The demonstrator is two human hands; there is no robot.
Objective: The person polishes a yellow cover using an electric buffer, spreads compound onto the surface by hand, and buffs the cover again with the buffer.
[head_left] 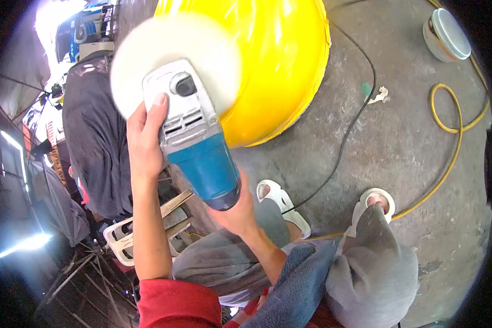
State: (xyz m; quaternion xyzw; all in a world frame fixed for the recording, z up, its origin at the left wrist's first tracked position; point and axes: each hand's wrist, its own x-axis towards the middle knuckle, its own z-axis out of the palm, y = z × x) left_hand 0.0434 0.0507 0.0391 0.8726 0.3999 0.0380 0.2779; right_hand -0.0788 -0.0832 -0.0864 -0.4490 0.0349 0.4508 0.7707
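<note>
A blue and grey angle polisher (199,158) is held out in front of me in both hands. Its round white buffing pad (131,60) is smeared by motion and overlaps the edge of a glossy yellow curved panel (279,71); whether the two touch I cannot tell. My left hand (146,136) grips the grey metal head from the side, with a finger along its top. My right hand (238,210) is wrapped round the dark rear end of the body, its fingers partly hidden beneath.
A black cord (351,128) crosses the concrete floor (322,175) near my sandalled feet. A yellow hose (458,131) loops at the right, below a lidded tub (447,35). Dark cloth (95,131) covers something at the left, above a wooden-slatted frame (120,240).
</note>
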